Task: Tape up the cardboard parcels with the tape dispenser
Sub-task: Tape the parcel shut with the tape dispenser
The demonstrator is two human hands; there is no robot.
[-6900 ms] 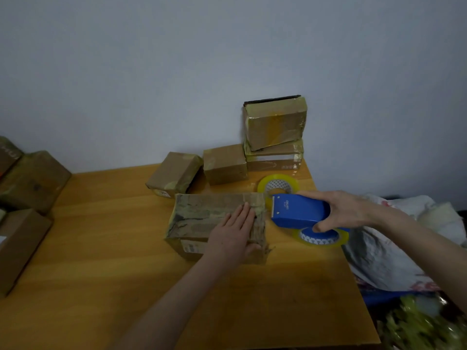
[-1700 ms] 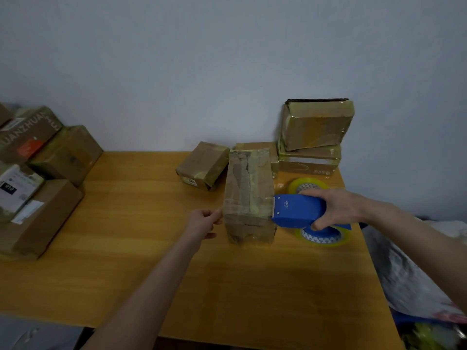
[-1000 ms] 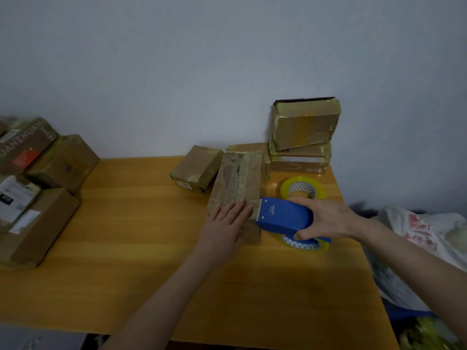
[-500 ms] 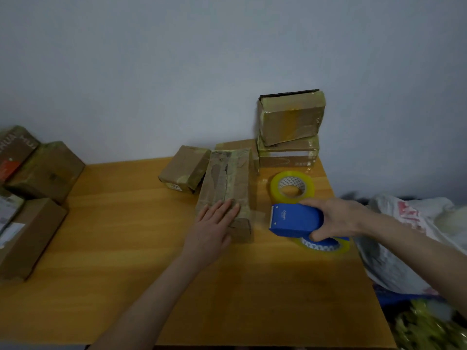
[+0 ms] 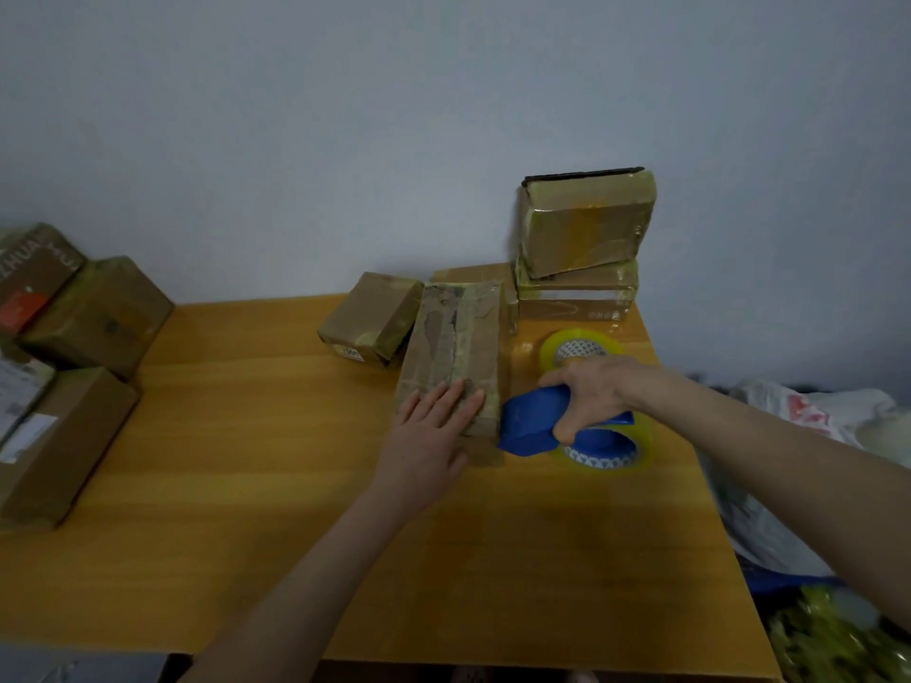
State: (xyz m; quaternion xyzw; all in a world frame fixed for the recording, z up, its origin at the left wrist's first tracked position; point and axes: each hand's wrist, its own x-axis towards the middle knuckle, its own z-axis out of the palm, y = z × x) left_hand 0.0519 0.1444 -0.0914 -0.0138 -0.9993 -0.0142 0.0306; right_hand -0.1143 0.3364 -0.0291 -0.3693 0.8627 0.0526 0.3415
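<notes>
Blue tape dispenser [image 5: 530, 426], gripped in the right hand [image 5: 599, 394]'s curled fingers [image 5: 559, 382], sits just right of the left hand [image 5: 426, 438]'s straight fingers [image 5: 446, 399], which lie flat on the parcel [image 5: 456, 337].

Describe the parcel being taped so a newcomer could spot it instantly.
On the wooden table, look towards the back right, beside the two stacked parcels. It is the long parcel lying under the left hand, the only one with a ragged, patchy top.
</notes>
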